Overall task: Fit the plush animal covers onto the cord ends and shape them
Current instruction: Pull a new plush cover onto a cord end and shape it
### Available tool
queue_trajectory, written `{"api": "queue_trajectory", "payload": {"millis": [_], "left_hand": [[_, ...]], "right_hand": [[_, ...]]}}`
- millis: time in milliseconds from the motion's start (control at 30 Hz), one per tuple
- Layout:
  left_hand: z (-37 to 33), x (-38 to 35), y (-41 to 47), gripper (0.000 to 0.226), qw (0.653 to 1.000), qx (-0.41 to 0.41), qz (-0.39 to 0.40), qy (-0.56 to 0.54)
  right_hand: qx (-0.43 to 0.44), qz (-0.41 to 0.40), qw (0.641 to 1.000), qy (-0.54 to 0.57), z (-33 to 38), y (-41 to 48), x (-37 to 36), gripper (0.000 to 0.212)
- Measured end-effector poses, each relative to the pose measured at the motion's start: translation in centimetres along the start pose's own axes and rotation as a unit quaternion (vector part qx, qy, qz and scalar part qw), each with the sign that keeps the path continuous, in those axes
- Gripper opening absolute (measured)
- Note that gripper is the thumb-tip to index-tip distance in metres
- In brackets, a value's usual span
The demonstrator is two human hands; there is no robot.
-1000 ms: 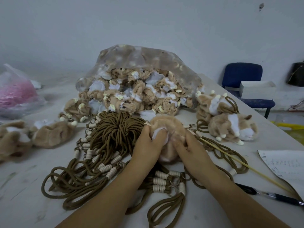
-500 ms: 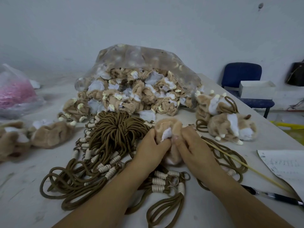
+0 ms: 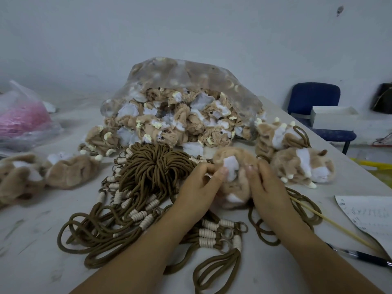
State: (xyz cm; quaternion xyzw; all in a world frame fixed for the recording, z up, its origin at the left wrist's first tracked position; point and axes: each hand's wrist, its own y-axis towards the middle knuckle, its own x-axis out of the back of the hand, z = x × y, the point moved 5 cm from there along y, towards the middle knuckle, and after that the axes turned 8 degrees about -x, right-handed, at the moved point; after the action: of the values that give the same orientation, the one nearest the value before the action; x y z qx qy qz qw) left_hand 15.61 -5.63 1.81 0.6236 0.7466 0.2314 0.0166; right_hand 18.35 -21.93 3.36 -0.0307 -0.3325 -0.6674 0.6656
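A tan and white plush cover is held between both hands at the table's middle. My left hand pinches its left side with thumb and fingers, and my right hand grips its right side. Under and left of the hands lies a big bundle of brown cords with cream wrapped ends and metal rings. More brown cord loops trail out to the right of the cover. Two shaped plush animals lie at the right.
A clear bag spilling inside-out plush covers stands behind the cords. More covers lie at the left, near a bag of pink material. A thin wooden stick, a pen and paper lie right. A blue chair stands beyond.
Both hands have kept working the plush cover, turning and squeezing it; more of its white patch now shows between the thumbs. The cords and other items stay put.
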Motion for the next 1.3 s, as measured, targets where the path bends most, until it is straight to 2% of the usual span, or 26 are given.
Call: {"api": "queue_trajectory", "payload": {"millis": [100, 200, 300, 400, 467, 600, 700, 733, 800, 867, 1000, 1100, 1167, 1233, 1300], "left_hand": [[-0.2, -0.3, -0.2, 0.042, 0.999, 0.012, 0.019, -0.026], [0.3, -0.2, -0.1, 0.053, 0.994, 0.067, 0.012, -0.081], [0.7, -0.4, -0.2, 0.034, 0.993, 0.088, 0.028, -0.072], [0.9, -0.4, -0.2, 0.024, 0.995, 0.074, 0.029, -0.061], [0.5, -0.3, -0.2, 0.024, 0.998, 0.041, 0.028, -0.044], [-0.7, -0.5, -0.5, 0.023, 0.997, -0.041, 0.044, 0.046], [-2.4, -0.9, -0.9, 0.025, 0.957, -0.161, 0.054, 0.236], [-2.8, -1.2, -1.1, 0.024, 0.940, -0.195, 0.059, 0.275], [-3.0, -1.6, -1.2, 0.027, 0.926, -0.223, 0.068, 0.296], [-2.9, -1.6, -1.2, 0.028, 0.940, -0.211, 0.065, 0.262], [-1.1, -0.8, -0.8, 0.032, 0.991, -0.096, 0.003, 0.092], [0.1, 0.0, -0.4, 0.029, 0.999, -0.004, -0.020, -0.029], [0.5, 0.2, -0.2, 0.029, 0.995, 0.030, -0.030, -0.094], [0.3, 0.2, -0.2, 0.028, 0.993, 0.032, -0.025, -0.107], [-0.3, 0.1, -0.4, 0.029, 0.999, -0.012, 0.003, -0.033]], "right_hand": [[-0.007, -0.013, 1.000, 0.001, -0.3, 0.2, 0.2, 0.030], [0.010, 0.022, 1.000, 0.007, 0.2, -0.1, -0.5, 0.038], [0.018, 0.048, 0.998, 0.032, 0.4, -0.3, -0.8, 0.027], [0.009, 0.084, 0.995, 0.054, 0.3, -0.6, -1.3, 0.032], [-0.012, 0.098, 0.994, 0.039, 0.2, -0.5, -1.8, 0.033], [-0.037, 0.090, 0.994, 0.041, -0.2, 0.0, -2.0, 0.017], [-0.022, 0.076, 0.997, -0.015, -0.3, 0.1, -1.7, 0.014], [-0.016, 0.069, 0.997, -0.040, -0.3, 0.1, -1.7, 0.016], [-0.013, 0.056, 0.997, -0.057, -0.4, 0.1, -1.6, 0.021], [-0.015, 0.052, 0.998, -0.037, -0.4, 0.2, -1.5, 0.017], [-0.069, 0.061, 0.995, 0.026, -1.1, 0.7, -1.4, 0.022], [-0.070, 0.104, 0.989, 0.081, -1.0, 0.2, -1.5, 0.025], [-0.090, 0.126, 0.982, 0.109, -1.1, 0.0, -1.7, 0.024], [-0.091, 0.126, 0.984, 0.082, -1.2, 0.1, -1.9, 0.017], [-0.075, 0.135, 0.987, 0.048, -1.0, 0.0, -2.2, 0.010]]}}
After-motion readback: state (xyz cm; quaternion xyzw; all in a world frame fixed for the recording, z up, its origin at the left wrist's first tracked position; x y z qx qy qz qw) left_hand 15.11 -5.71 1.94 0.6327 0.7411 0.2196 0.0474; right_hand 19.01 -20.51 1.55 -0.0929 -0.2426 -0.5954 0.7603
